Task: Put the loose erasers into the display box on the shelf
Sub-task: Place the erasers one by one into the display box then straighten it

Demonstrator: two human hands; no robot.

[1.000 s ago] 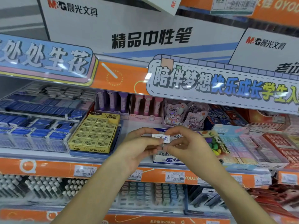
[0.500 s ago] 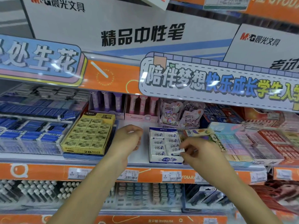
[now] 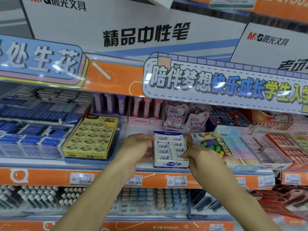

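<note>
The white-and-blue display box (image 3: 171, 164) stands on the middle shelf, filled with two columns of white wrapped erasers (image 3: 162, 145). My left hand (image 3: 136, 149) is curled against the box's left wall, with its fingertips hidden behind the hand. My right hand (image 3: 200, 157) is at the box's front right corner. Its thumb and fingers pinch the front right eraser (image 3: 178, 156), which lies in its slot. No loose eraser is visible outside the box.
A yellow 2B eraser box (image 3: 90, 139) sits left of my left hand, and a colourful Ding Pony box (image 3: 211, 144) touches the display box on the right. The upper shelf's sign (image 3: 216, 84) overhangs the shelf. An orange price rail (image 3: 116, 179) runs along its front edge.
A second ago both hands held one white eraser in front of the box. They have since parted: the left went to the box's left wall, and the right carried the eraser down to the front right slot.
</note>
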